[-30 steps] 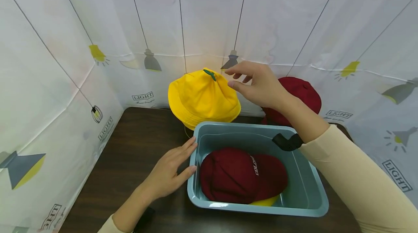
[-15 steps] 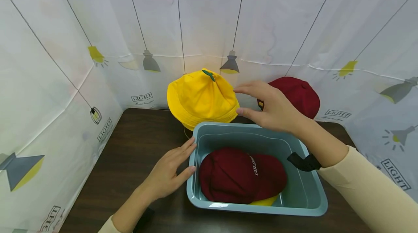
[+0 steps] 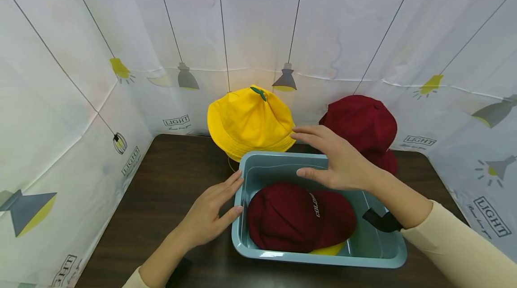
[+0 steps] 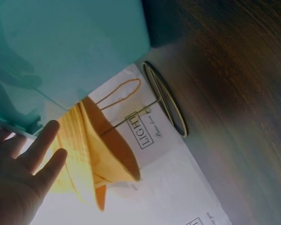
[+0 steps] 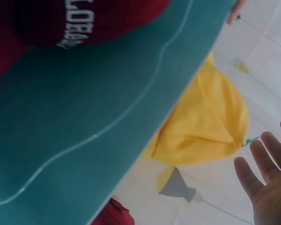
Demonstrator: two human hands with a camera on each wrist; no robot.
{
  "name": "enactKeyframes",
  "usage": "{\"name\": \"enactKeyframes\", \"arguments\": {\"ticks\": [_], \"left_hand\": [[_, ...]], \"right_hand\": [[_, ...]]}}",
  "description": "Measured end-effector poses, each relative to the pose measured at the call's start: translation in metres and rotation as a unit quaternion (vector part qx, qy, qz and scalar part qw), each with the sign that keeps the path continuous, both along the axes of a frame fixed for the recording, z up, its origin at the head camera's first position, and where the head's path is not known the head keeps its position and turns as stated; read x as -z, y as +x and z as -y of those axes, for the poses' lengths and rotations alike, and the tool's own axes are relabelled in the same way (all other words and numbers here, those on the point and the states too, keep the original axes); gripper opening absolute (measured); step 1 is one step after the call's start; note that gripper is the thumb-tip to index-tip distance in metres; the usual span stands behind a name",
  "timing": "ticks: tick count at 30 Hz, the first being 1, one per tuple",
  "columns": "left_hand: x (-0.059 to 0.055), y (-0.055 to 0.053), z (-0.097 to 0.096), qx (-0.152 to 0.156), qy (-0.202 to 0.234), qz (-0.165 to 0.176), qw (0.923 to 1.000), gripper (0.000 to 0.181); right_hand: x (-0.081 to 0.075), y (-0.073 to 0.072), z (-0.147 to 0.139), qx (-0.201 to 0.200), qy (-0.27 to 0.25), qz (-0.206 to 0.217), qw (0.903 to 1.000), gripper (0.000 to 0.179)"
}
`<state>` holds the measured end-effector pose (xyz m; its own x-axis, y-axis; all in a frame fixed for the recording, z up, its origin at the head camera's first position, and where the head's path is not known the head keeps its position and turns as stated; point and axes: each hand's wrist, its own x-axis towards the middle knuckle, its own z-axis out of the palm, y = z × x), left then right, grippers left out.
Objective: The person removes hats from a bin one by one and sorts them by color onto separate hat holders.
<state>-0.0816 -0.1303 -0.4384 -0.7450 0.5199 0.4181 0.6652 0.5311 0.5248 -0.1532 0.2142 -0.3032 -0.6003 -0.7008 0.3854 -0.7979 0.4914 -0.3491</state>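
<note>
My left hand [image 3: 212,211] rests its fingertips on the left rim of a blue-grey plastic bin [image 3: 323,259], fingers extended. Above the bin's back rim my right hand [image 3: 337,160] hovers with fingers apart, holding nothing. In the bin lies a dark red baseball cap [image 3: 282,218] with white lettering on its front. Something yellow [image 3: 329,249] shows from under that cap, mostly hidden. Behind the bin a yellow bucket hat [image 3: 252,120] with a green sprout sits on a wire stand [image 4: 171,105]. Another dark red cap [image 3: 363,122] is at the back right, partly behind my right hand.
The bin stands on a dark wooden table [image 3: 161,189]. A white curtain [image 3: 258,23] printed with hanging lamps encloses the table at the back and sides. The hat stand's round base touches the table close to the bin's back left corner.
My right hand has come down from beside the yellow hat's top, toward me, to over the bin's back rim. More of the back red cap shows. My left hand has stayed put.
</note>
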Motion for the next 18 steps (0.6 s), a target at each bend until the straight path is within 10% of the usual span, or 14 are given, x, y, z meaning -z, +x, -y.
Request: {"name": "enactKeyframes", "arguments": {"ticks": [18], "left_hand": [[0.000, 0.000, 0.000, -0.003, -0.004, 0.010, 0.9999, 0.063]], "right_hand": [[0.029, 0.014, 0.012, 0.001, 0.103, 0.123, 0.9871, 0.090]]}}
